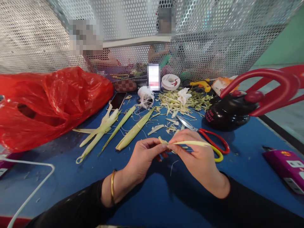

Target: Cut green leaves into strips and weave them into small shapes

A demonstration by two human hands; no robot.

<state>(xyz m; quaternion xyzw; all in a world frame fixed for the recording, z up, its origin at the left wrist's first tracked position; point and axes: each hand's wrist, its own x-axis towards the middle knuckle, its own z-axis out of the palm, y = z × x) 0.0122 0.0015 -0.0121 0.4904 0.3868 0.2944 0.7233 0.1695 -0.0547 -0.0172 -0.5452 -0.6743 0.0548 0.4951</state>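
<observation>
Above the blue table, both hands meet over a pale corn husk strip (190, 143). My left hand (147, 155), with a gold bangle at the wrist, pinches its short folded end between thumb and fingers. My right hand (193, 155) is closed on the same strip close by, and the long tail passes over its fingers to the right. Just behind the right hand lie open-bladed scissors (215, 136) with red and yellow handles, partly covered by it. Longer corn husks (135, 129) lie beyond the left hand, beside a split husk piece (101, 131).
A red plastic bag (52, 104) fills the left side. At the back are tangled white thread (145, 96), a ribbon spool (171, 82), a phone (118, 100) and a heap of plant scraps (175, 99). A black pot (226, 112) and purple box (285, 167) stand right.
</observation>
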